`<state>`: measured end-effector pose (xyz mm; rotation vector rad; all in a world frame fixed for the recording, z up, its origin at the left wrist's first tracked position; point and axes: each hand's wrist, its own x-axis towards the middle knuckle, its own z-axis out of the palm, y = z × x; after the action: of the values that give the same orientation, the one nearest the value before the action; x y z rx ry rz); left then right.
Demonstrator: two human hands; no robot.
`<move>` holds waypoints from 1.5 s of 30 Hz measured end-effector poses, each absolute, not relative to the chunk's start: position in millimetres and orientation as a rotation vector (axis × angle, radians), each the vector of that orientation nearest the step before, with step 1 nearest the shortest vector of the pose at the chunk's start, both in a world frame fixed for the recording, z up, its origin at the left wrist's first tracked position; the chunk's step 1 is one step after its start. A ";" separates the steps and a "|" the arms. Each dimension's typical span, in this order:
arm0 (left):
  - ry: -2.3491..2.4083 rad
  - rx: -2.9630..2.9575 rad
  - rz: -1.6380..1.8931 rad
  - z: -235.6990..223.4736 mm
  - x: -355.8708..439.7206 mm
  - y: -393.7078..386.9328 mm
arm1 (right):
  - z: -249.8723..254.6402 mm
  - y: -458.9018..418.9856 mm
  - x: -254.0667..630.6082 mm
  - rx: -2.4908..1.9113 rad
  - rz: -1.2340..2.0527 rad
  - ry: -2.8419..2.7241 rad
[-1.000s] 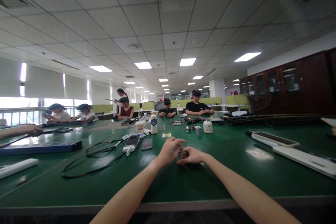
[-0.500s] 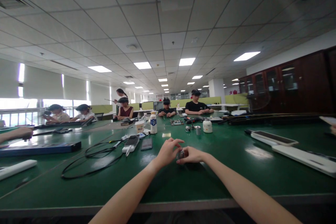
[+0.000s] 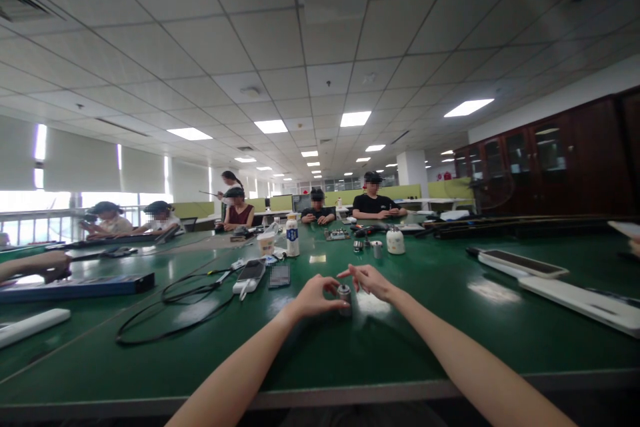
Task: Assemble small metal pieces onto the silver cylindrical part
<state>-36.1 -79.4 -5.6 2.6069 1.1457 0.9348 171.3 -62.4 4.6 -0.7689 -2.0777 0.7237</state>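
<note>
A small silver metal cylinder (image 3: 345,299) with a narrower stub on top stands upright on the green table in front of me. My left hand (image 3: 316,296) grips it from the left, with thumb in front and fingers behind. Just right of and above the cylinder is my right hand (image 3: 371,281), holding nothing. Its index finger stretches left over the cylinder's top, and the other fingers are loosely bent and apart. Whether that fingertip touches the left fingers cannot be made out.
Beyond my hands stand a similar metal cylinder (image 3: 377,250), a white jar (image 3: 395,241), a white bottle (image 3: 293,236) and a paper cup (image 3: 266,243). A black cable (image 3: 143,339) loops left near a white device (image 3: 249,275). Long white devices (image 3: 585,303) lie right. Several people sit across the table.
My right hand has let go of the metal cylinder and moved up to its right side. My left hand has come down and taken hold of the cylinder, which now stands upright in plain view.
</note>
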 end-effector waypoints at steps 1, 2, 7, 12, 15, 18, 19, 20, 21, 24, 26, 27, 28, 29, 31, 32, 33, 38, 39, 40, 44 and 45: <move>1.142 2.627 0.918 -5.3 -34.9 -81.2 | 4.4 -62.5 171.0 -0.777 0.749 -2.085; 1.146 2.636 0.913 -5.0 -33.5 -82.7 | 3.9 -62.3 170.7 -0.782 0.771 -2.096; 1.138 2.547 0.856 -5.0 -28.9 -83.0 | -2.1 -56.2 168.3 -0.794 0.827 -2.095; 1.102 2.505 0.850 -6.9 -29.4 -80.0 | -2.0 -48.0 166.9 -0.834 0.651 -1.890; 1.104 2.488 0.852 -7.8 -29.7 -80.1 | 0.2 -48.5 167.0 -0.802 0.583 -1.851; 1.115 2.493 0.851 -8.4 -30.1 -80.2 | -0.7 -53.1 166.7 -0.785 0.572 -1.974; 1.121 2.494 0.851 -8.5 -30.2 -80.0 | -1.7 -54.9 166.4 -0.793 0.566 -2.029; 1.122 2.490 0.847 -8.8 -30.3 -79.8 | -2.8 -56.5 165.7 -0.804 0.557 -2.071; 1.117 2.482 0.840 -9.0 -30.4 -79.5 | -3.8 -57.9 164.9 -0.816 0.552 -2.095; 1.085 2.440 0.814 -9.7 -30.1 -79.1 | -4.0 -59.1 161.9 -0.823 0.566 -2.070; 1.084 2.425 0.808 -9.7 -29.8 -79.6 | -1.4 -56.5 162.1 -0.805 0.563 -2.007; 1.093 2.423 0.806 -9.4 -29.6 -80.1 | 0.4 -54.2 163.7 -0.801 0.546 -1.965; 1.105 2.423 0.804 -9.1 -29.5 -80.7 | 2.0 -51.1 166.7 -0.807 0.520 -1.920; 1.120 2.424 0.801 -8.7 -29.5 -81.3 | 3.1 -47.5 171.0 -0.825 0.487 -1.882; 1.147 2.428 0.790 -7.9 -29.7 -82.3 | 2.7 -39.4 182.7 -0.904 0.426 -1.861; 1.157 2.432 0.786 -7.6 -29.9 -82.6 | 0.8 -35.3 189.3 -0.963 0.411 -1.894; 1.161 2.437 0.783 -7.4 -30.2 -82.8 | -2.1 -31.5 195.8 -1.030 0.419 -1.954; 1.146 2.450 0.768 -8.8 -31.2 -80.8 | -18.1 -19.3 213.8 -1.222 0.730 -2.246; 1.150 2.451 0.767 -9.3 -31.3 -80.1 | -19.6 -18.2 214.5 -1.220 0.742 -2.256; 1.155 2.452 0.767 -9.7 -31.3 -79.4 | -20.6 -17.3 214.6 -1.220 0.736 -2.257; 1.157 2.456 0.770 -10.1 -31.1 -78.5 | -21.6 -15.8 214.1 -1.222 0.703 -2.267; 1.153 2.458 0.770 -9.7 -31.1 -78.9 | -21.4 -16.1 213.5 -1.220 0.699 -2.270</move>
<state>-31.1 -78.9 -9.7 2.4579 1.1526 0.7699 213.5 -16.1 -21.4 -1.2199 -2.2698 0.6991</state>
